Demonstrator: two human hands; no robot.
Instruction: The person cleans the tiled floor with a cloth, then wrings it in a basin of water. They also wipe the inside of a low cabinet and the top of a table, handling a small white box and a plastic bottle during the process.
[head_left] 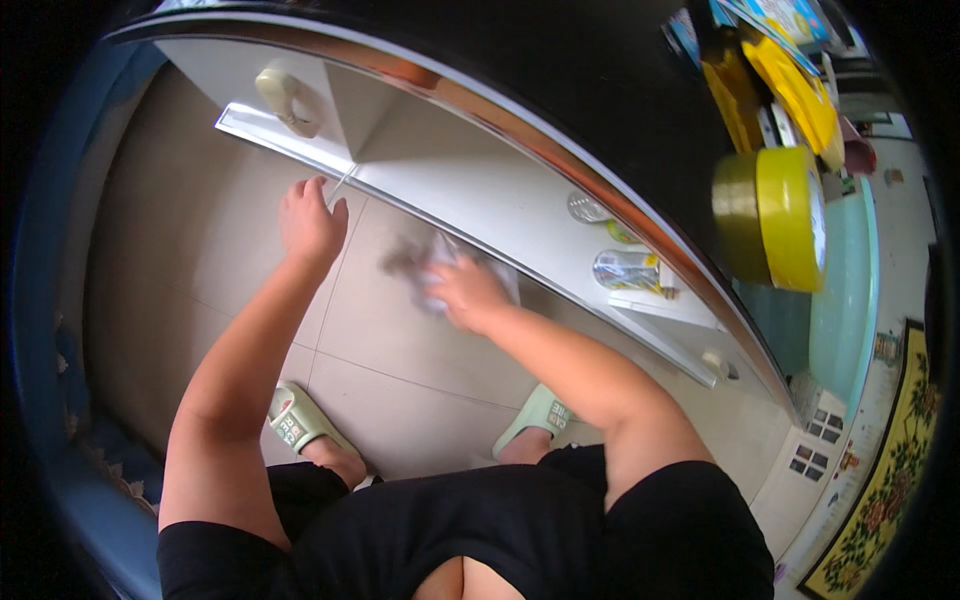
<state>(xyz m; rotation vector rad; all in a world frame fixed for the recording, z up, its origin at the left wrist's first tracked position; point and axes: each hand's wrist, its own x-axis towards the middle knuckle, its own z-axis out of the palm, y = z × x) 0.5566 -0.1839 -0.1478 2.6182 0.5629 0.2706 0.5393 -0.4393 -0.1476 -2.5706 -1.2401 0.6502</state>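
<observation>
My right hand [465, 290] is closed on a greyish-white cloth [505, 280], just in front of the long white shelf's lower edge. Motion smears both the cloth and the fingertips. Off to the left, my left hand [315, 222] is raised near the corner of the shelf, thumb apart from its bent fingers. A thin white cord [342, 184] shows by the gap between thumb and fingers; no grip on it can be made out. Above the fingers, a cream-coloured fitting [275, 92] is fixed to the white side panel.
On the white shelf [450, 175] lie a clear bottle [588, 207] and a clear container [625, 270]. The black top [600, 90] above carries yellow tape rolls [790, 218] and yellow packets [790, 80]. My feet, in green slippers [305, 420], stand on beige tiles. Blue fabric [55, 300] hangs at left.
</observation>
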